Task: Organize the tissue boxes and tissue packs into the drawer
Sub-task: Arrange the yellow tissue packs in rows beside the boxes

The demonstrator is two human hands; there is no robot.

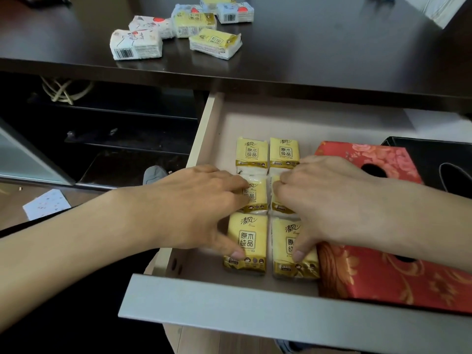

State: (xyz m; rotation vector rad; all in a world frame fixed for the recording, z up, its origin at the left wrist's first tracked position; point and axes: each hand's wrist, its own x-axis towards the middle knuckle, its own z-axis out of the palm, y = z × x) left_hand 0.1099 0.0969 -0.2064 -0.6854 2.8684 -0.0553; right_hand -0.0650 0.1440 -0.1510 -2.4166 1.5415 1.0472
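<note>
Both grips are spread flat, clamped on nothing: left hand [201,205] and right hand [329,200] press six yellow packs [251,238] into two neat columns in the drawer [204,300], beside the red boxes [398,274]. Loose packs [136,44] wait on the bench [332,47] behind, up-left, probably nearer the left hand.

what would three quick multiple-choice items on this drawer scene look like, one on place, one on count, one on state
1. The red tissue boxes lie:
A. right of the yellow packs
B. on the desk
C. on the floor

2. Yellow packs in the drawer:
A. two
B. six
C. nine

3. The left hand and right hand are:
A. raised clear of the drawer
B. resting on the packs
C. out of view

Key: 1 A, the boxes adjoin the packs' right side. 2 B, two columns of three. 3 B, fingers spread on them.
</note>
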